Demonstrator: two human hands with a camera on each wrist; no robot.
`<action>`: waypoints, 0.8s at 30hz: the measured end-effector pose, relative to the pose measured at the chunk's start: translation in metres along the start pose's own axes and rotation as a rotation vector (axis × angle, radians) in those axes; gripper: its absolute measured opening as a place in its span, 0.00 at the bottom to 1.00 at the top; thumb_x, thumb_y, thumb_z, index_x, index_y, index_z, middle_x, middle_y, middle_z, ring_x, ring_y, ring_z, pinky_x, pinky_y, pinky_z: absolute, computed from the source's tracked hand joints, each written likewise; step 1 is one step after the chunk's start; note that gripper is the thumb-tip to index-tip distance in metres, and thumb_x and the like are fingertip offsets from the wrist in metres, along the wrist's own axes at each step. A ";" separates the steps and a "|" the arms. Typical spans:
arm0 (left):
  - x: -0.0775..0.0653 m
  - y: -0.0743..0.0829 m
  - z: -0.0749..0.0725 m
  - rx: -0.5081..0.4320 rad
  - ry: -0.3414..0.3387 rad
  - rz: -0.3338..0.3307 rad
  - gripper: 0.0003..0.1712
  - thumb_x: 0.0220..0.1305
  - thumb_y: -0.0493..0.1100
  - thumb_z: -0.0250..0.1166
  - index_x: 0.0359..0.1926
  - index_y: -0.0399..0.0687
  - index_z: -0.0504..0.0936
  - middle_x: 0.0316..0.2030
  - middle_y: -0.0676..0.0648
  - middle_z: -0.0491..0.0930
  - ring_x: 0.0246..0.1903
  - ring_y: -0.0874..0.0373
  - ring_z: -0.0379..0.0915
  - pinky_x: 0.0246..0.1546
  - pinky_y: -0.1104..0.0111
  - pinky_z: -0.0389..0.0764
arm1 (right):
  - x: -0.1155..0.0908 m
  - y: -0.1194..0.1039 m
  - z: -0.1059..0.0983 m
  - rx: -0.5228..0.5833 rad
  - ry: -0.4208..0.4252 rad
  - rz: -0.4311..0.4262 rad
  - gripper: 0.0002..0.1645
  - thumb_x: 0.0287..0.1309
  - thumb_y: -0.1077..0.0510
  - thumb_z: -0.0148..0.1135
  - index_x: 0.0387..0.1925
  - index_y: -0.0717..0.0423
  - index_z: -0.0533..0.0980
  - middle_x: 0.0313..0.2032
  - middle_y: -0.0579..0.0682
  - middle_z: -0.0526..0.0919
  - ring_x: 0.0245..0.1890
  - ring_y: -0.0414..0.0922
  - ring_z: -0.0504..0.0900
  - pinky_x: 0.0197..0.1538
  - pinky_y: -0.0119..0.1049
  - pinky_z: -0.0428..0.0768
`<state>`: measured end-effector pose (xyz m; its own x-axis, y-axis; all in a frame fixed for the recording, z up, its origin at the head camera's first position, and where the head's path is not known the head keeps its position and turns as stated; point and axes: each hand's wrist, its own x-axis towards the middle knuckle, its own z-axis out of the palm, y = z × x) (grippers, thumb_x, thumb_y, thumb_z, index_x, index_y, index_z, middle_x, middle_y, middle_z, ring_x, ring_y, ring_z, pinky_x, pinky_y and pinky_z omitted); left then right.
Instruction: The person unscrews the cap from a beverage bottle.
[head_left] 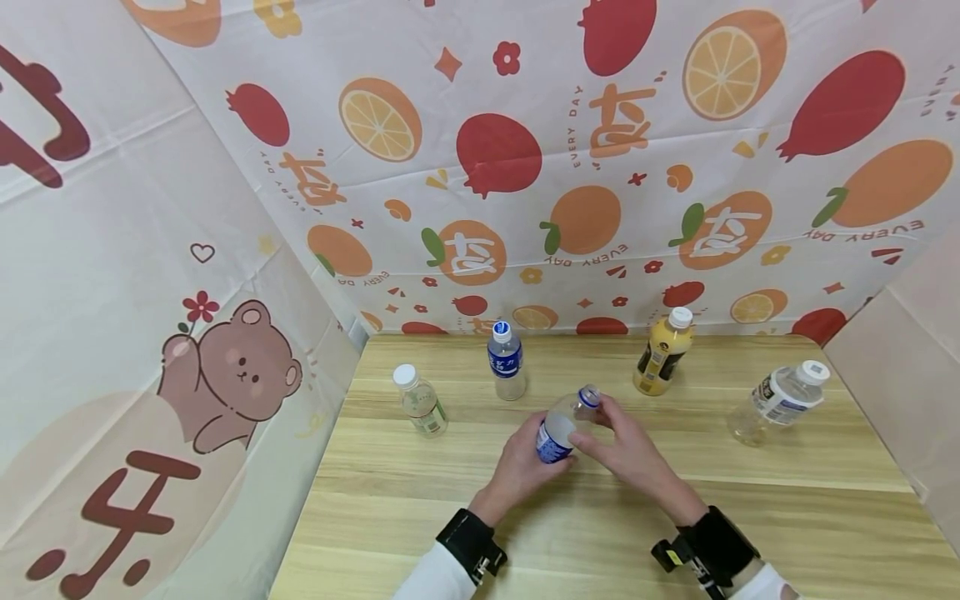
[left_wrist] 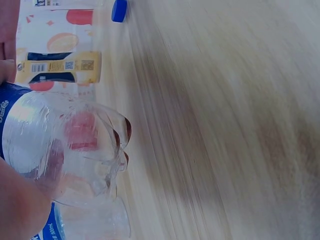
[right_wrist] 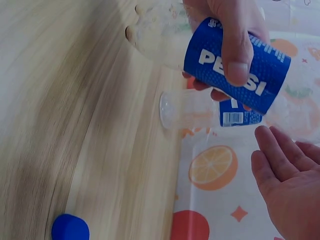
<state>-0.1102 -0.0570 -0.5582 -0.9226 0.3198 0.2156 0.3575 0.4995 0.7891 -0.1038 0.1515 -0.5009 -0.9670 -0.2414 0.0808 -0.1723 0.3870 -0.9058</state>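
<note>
My left hand grips a clear Pepsi bottle round its blue label, tilted above the table. The bottle's mouth shows without a cap; a blue ring circles the neck. In the right wrist view the left thumb lies across the label. My right hand is beside the bottle's neck, its fingers extended with nothing gripped in them. A blue cap lies on the table, also in the left wrist view; in the head view it is hidden.
On the wooden table stand a small white-capped bottle, a blue-labelled bottle, a yellow bottle and, at right, a clear white-capped bottle. A fruit-print cloth hangs behind.
</note>
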 end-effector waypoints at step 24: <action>-0.006 -0.022 -0.026 0.246 -0.029 -0.027 0.55 0.54 0.58 0.80 0.75 0.41 0.64 0.74 0.39 0.65 0.72 0.43 0.63 0.70 0.46 0.67 | 0.031 -0.018 -0.038 -0.266 0.110 -0.163 0.40 0.65 0.54 0.72 0.69 0.68 0.66 0.60 0.67 0.76 0.58 0.65 0.78 0.58 0.66 0.78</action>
<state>-0.1161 -0.0907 -0.5621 -0.9291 0.3248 0.1768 0.3604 0.6883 0.6295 -0.1375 0.1706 -0.4661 -0.9346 -0.2276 0.2735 -0.3556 0.5732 -0.7382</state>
